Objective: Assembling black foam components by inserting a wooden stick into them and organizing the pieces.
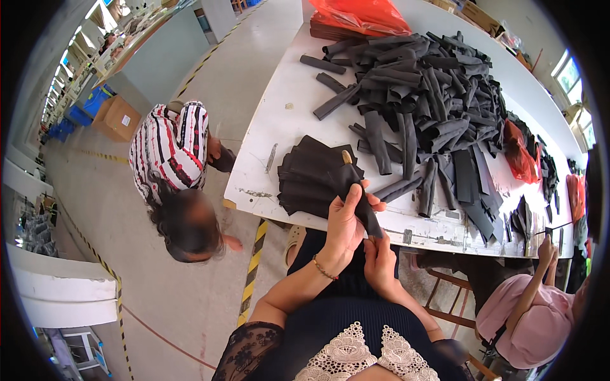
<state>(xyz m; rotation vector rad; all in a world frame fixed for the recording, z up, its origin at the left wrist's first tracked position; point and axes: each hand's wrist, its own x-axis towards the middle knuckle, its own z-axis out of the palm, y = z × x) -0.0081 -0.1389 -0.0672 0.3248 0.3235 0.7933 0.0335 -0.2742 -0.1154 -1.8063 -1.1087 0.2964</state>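
My left hand [345, 225] grips a black flat sleeve-like strip [356, 190] near the front edge of the white table [279, 108]. A pale stick tip [347, 156] pokes out of the strip's top end. My right hand [379, 261] sits just below, pinching the strip's lower end. Right behind the strip lies a stack of flattened black pieces [311, 178]. A big heap of black tubes [426, 82] covers the table's middle and far side.
A person in a striped top [175, 165] bends over the floor to the left. Another person in pink [534, 311] sits at the right by the table. Orange plastic bags [359, 14] lie at the far end. Yellow-black floor tape [253, 267] runs under the table edge.
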